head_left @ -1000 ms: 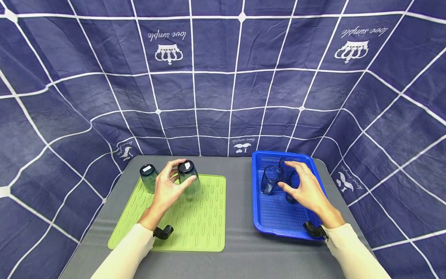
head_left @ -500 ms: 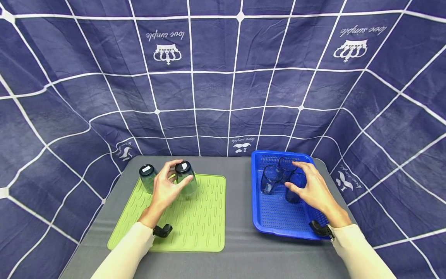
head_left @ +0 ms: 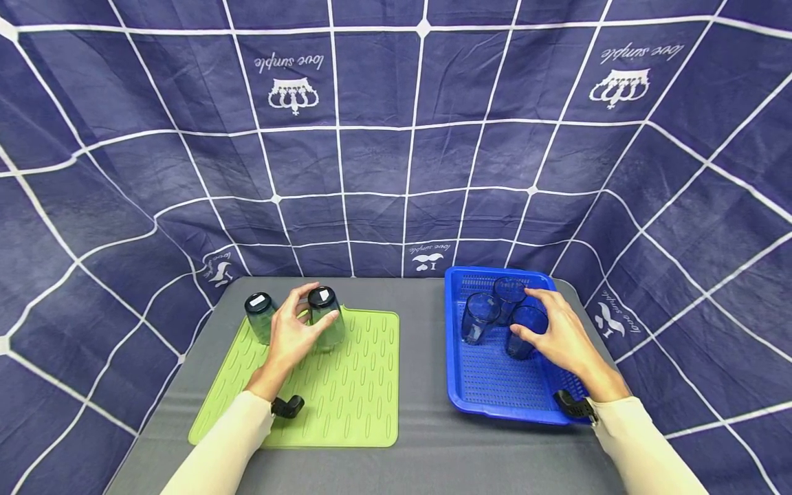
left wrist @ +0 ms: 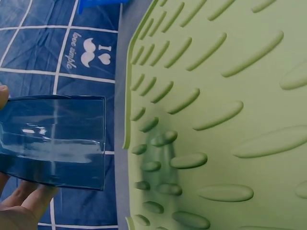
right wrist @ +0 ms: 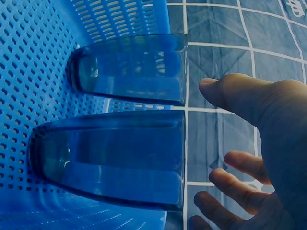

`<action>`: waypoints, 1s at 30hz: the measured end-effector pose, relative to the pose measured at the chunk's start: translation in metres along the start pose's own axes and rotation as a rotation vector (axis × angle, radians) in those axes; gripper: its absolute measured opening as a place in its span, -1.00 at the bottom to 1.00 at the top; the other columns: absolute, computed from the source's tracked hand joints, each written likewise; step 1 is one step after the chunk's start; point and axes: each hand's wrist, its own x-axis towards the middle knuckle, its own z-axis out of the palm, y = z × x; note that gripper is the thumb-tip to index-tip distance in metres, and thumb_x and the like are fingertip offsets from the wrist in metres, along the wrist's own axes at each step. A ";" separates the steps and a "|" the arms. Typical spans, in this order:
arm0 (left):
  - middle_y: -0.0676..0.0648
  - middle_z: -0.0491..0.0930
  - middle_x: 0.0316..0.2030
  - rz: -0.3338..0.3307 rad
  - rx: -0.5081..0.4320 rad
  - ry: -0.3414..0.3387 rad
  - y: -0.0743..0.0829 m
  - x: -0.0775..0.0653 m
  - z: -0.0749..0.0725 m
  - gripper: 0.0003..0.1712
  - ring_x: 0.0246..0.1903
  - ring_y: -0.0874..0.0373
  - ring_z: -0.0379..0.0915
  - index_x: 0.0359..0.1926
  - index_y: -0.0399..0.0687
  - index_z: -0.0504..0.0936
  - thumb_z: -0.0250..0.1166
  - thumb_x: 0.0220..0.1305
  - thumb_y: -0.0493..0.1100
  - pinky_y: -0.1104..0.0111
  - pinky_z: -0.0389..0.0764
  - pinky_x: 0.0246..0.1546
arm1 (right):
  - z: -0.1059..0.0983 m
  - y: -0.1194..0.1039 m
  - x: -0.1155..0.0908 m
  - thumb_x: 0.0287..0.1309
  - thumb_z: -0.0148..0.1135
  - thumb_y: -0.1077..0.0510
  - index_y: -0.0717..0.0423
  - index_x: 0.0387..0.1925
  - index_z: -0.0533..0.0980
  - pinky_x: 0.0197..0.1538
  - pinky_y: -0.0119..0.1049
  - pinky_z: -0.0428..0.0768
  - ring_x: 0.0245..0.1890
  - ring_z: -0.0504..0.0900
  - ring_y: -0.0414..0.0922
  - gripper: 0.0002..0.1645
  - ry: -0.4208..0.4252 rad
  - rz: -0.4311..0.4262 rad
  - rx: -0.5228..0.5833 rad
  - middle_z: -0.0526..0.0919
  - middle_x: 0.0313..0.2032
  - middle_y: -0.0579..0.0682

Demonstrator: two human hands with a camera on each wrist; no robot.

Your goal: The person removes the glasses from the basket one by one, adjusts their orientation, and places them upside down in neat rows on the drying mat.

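Observation:
My left hand [head_left: 295, 331] grips an upside-down blue-tinted drinking glass [head_left: 328, 323] by its base end, thumb on one side and fingers on the other. In the left wrist view the rim of this glass [left wrist: 72, 143] hangs clear above the green ridged mat [left wrist: 216, 143]. A second upturned glass [head_left: 262, 323] stands at the mat's far left corner. On the right, my right hand [head_left: 559, 337] hovers with spread thumb and fingers above an upright glass [head_left: 522, 340] in the blue basket [head_left: 454, 357]; in the right wrist view the fingers are apart from the glass rims.
Two more upright glasses, a left one [head_left: 479, 320] and a rear one [head_left: 510, 292], stand close together in the basket. Grey cloth [head_left: 423, 385] covers the table between mat and basket. A dark blue gridded curtain [head_left: 377, 158] rises behind and at both sides.
My left hand has shifted slightly left with the glass and lowered a little. My right hand has drifted right, uncovering the nearest glass in the basket.

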 end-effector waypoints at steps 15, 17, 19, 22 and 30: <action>-0.26 0.74 0.41 -0.081 0.052 -0.015 -0.019 0.004 0.000 -0.14 0.31 -0.27 0.83 0.50 -0.04 0.63 0.82 0.25 -0.14 -0.27 0.84 0.34 | 0.003 0.008 -0.001 0.23 0.78 0.01 0.40 0.56 0.49 0.55 0.54 0.48 0.52 0.51 0.58 0.04 -0.048 0.039 -0.010 0.57 0.47 0.53; -0.27 0.74 0.40 -0.085 0.064 -0.017 -0.021 0.005 -0.001 -0.13 0.30 -0.27 0.84 0.49 -0.05 0.62 0.83 0.24 -0.16 -0.25 0.85 0.33 | 0.003 0.008 -0.001 0.23 0.78 0.02 0.40 0.56 0.49 0.55 0.54 0.48 0.52 0.51 0.57 0.04 -0.048 0.039 -0.013 0.57 0.47 0.53; -0.29 0.73 0.40 -0.089 0.074 -0.019 -0.023 0.005 -0.001 -0.13 0.29 -0.29 0.84 0.49 -0.06 0.61 0.83 0.23 -0.17 -0.24 0.85 0.33 | 0.003 0.008 -0.001 0.23 0.78 0.02 0.40 0.56 0.48 0.56 0.54 0.48 0.53 0.50 0.56 0.04 -0.053 0.043 -0.013 0.57 0.47 0.53; -0.30 0.71 0.41 -0.095 0.087 -0.024 -0.026 0.006 -0.001 -0.12 0.29 -0.31 0.83 0.50 -0.07 0.60 0.82 0.24 -0.18 -0.23 0.85 0.33 | 0.004 0.008 -0.001 0.24 0.78 0.02 0.40 0.57 0.48 0.57 0.54 0.48 0.54 0.49 0.56 0.05 -0.064 0.053 -0.010 0.56 0.48 0.54; -0.35 0.69 0.43 -0.107 0.087 -0.023 -0.032 0.006 -0.002 -0.12 0.33 -0.41 0.79 0.49 -0.12 0.57 0.81 0.25 -0.18 -0.25 0.84 0.34 | 0.005 0.009 -0.001 0.24 0.78 0.02 0.42 0.56 0.48 0.55 0.53 0.51 0.52 0.53 0.56 0.04 -0.074 0.046 -0.021 0.58 0.45 0.55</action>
